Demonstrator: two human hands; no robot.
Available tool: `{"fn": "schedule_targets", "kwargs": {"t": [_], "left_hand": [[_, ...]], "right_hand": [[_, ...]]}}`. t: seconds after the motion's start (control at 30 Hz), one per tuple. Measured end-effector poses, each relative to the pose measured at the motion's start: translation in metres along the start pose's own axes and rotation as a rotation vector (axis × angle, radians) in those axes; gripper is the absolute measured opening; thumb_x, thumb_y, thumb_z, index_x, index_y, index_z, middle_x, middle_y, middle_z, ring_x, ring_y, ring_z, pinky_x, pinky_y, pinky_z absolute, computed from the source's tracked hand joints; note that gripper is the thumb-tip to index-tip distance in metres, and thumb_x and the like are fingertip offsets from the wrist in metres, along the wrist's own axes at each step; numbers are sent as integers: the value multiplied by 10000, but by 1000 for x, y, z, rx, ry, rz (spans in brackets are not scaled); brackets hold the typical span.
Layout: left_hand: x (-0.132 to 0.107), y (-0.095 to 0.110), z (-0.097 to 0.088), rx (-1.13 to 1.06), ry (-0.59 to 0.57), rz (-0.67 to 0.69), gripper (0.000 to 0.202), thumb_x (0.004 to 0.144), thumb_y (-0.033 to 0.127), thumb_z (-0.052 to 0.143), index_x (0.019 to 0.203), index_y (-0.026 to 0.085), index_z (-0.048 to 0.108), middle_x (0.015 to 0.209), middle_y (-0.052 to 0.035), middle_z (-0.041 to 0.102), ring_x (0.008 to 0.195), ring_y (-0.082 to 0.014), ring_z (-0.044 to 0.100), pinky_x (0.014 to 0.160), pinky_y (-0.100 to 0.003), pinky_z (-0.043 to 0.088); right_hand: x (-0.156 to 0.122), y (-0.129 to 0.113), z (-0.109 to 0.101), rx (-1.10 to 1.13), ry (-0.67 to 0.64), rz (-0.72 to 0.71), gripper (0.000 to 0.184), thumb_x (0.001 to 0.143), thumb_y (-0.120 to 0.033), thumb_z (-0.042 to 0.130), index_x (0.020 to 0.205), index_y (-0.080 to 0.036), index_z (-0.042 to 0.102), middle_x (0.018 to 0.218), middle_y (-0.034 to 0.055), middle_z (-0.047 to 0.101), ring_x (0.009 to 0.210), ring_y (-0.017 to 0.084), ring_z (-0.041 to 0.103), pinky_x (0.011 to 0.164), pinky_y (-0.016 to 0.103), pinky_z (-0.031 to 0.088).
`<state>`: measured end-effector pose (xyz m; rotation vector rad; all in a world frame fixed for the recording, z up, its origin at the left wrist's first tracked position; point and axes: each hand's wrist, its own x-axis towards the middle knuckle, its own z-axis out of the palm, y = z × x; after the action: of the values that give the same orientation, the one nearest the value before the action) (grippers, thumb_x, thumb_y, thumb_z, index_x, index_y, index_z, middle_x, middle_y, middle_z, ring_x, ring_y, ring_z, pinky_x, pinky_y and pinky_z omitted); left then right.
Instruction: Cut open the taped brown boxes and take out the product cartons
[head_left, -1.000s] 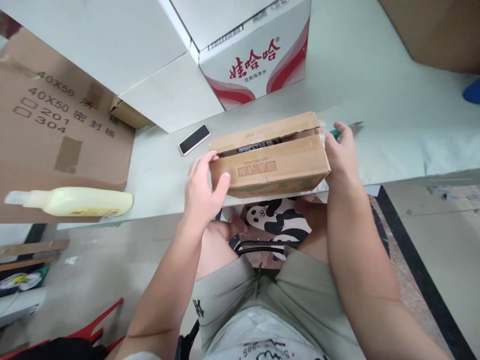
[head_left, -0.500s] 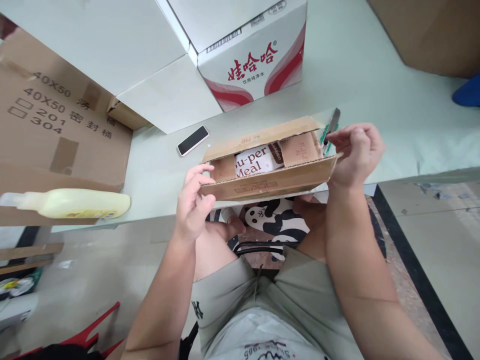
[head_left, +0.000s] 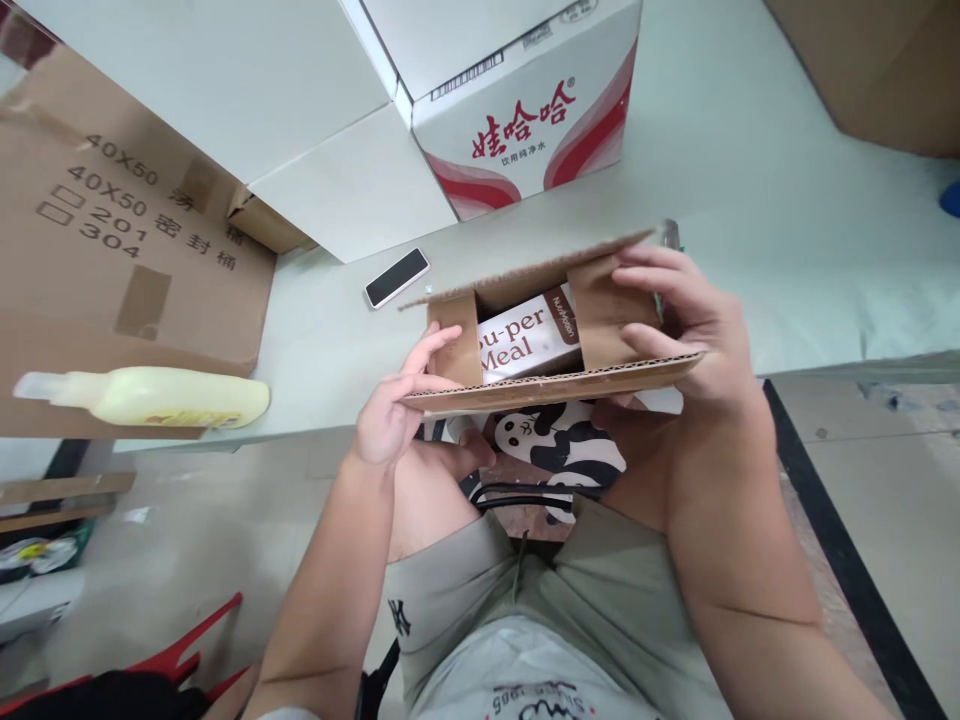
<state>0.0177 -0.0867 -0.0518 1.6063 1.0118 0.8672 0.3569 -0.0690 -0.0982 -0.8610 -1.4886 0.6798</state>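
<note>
A small brown cardboard box (head_left: 555, 385) sits at the near edge of the pale table (head_left: 787, 250), its long flaps raised. Inside shows a white and brown packet (head_left: 525, 335) printed "Su-per Meal". My left hand (head_left: 397, 405) rests at the box's left end, fingers stretched against the near flap and the left inner flap. My right hand (head_left: 694, 325) is at the right end, fingers reaching over onto the right inner flap (head_left: 600, 310). A green-handled cutter (head_left: 670, 236) lies just behind that hand, mostly hidden.
A black phone (head_left: 397, 278) lies on the table behind the box. A red-and-white carton (head_left: 525, 120) and plain white boxes (head_left: 300, 120) stand at the back. A large brown carton (head_left: 112, 240) with a pale yellow bottle (head_left: 157, 398) is at the left.
The box's long flaps have been lifted open, showing the packet inside. My right hand has moved from the right end, past the cutter, onto the right inner flap.
</note>
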Motion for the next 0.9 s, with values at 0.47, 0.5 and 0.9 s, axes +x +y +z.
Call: {"fn": "schedule_targets", "kwargs": {"t": [0.47, 0.5, 0.9], "left_hand": [[69, 22, -13, 653, -155, -48, 949, 882, 943, 195, 1063, 273, 843, 1463, -93, 523, 1470, -368, 426, 1353, -572, 233], [69, 20, -12, 670, -158, -14, 917, 856, 963, 257, 1014, 279, 847, 1428, -98, 515, 1451, -365, 430, 1350, -574, 237], [52, 12, -43, 405, 187, 117, 520, 676, 661, 836, 672, 227, 548, 1195, -107, 582, 1348, -378, 505, 1133, -603, 470]], "right_hand": [[5, -2, -12, -102, -272, 70, 820, 743, -711, 833, 1474, -416, 608, 1741, -15, 327, 1618, 390, 315, 1308, 605, 357], [5, -3, -12, -103, -263, 70, 804, 745, -718, 827, 1458, -410, 622, 1737, -8, 337, 1612, 390, 328, 1301, 607, 365], [8, -15, -11, -228, -436, -45, 339, 980, -300, 598, 1245, -424, 770, 1447, -33, 679, 1431, 284, 522, 1245, 612, 376]]}}
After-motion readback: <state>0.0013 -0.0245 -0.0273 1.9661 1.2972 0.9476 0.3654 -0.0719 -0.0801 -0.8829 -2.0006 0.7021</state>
